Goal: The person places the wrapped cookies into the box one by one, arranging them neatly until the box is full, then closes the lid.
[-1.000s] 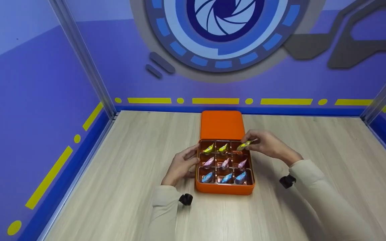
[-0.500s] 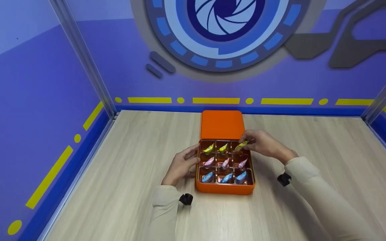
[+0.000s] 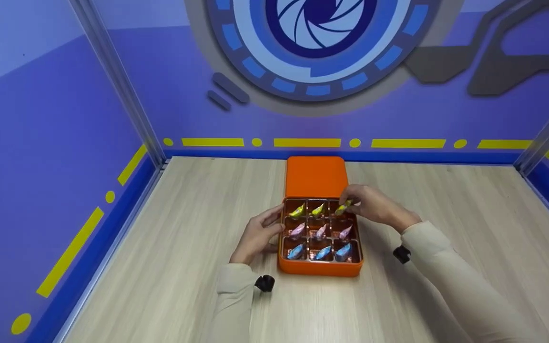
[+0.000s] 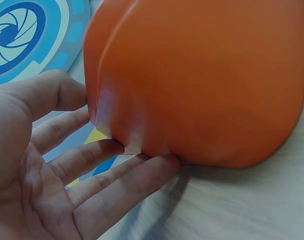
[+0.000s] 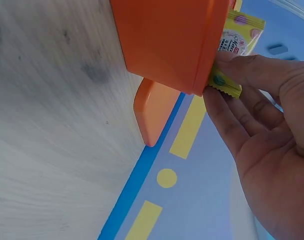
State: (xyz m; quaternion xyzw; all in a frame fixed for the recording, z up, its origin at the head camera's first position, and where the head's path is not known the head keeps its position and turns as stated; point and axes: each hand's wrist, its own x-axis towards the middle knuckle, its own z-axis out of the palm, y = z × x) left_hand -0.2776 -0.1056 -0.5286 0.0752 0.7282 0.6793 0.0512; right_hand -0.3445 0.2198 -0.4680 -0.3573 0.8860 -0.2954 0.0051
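An orange box [image 3: 320, 270] with a divided inner tray sits on the table. Over its back right compartment, my right hand [image 3: 374, 205] pinches a yellow wrapped candy [image 5: 237, 45] between thumb and fingers; the candy's lower end dips toward that compartment. Two more yellow candies [image 3: 297, 211] lie in the back row. Pink candies [image 3: 320, 231] fill the middle row and blue candies [image 3: 322, 252] the front row. My left hand [image 3: 255, 237] rests against the box's left side, with fairly straight fingers [image 4: 126, 187] touching the orange wall in the left wrist view.
Directly behind the box lies its orange lid [image 3: 316, 177], reaching toward the back wall. Blue-purple panels [image 3: 160, 90] with metal corner posts [image 3: 117, 76] enclose the wooden table [image 3: 198, 200]. A black wrist camera [image 3: 265, 283] sits on each sleeve.
My right hand has shifted slightly left, bringing the yellow candy lower into the back right compartment. The left hand and the box stay where they were.
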